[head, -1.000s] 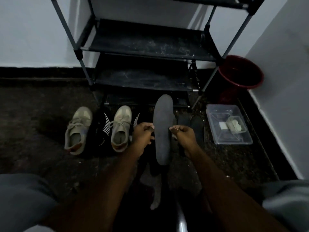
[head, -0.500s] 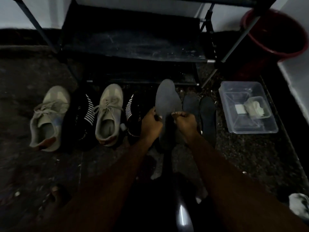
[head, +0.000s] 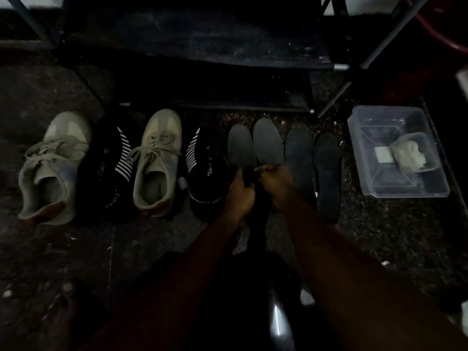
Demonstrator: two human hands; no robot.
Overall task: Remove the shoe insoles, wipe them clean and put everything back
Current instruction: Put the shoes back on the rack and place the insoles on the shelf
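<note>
Your left hand (head: 239,191) curls round the near part of a grey insole (head: 240,145), and your right hand (head: 274,184) pinches the other grey insole (head: 268,141). Both toes point far, side by side, just right of a black shoe (head: 205,178). The grip itself is dim. Darker insoles (head: 300,158) lie on the floor further right, the cloth (head: 410,154) in the box (head: 379,188) beyond. Lay the pair flat beside those without overlapping, then wipe heel to toe.
</note>
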